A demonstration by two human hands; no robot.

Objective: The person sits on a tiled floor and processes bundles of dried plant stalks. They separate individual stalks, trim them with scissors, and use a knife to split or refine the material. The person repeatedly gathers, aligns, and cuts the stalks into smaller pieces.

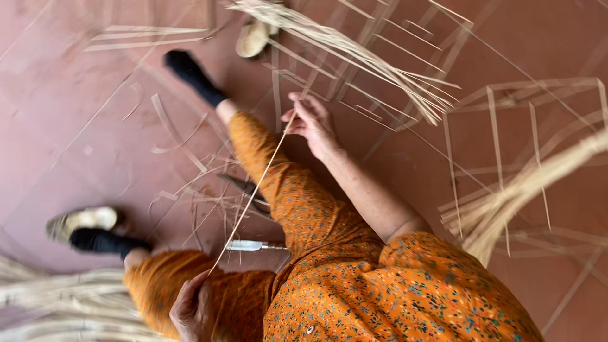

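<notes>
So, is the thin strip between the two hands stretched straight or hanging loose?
Stretched straight. The thin strip runs as one even line from the right hand down to the left hand, with no sag or curl.

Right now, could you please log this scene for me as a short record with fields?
setting: reddish tiled floor, person seated in orange floral clothing
left hand: pinches the near end of a thin reed strip
right hand: pinches the far end of the same strip, held taut
on the floor: knife between the legs, loose strips and shavings
bundles: pale reed bundle above, another at right
feet: black socks, sandal
</notes>
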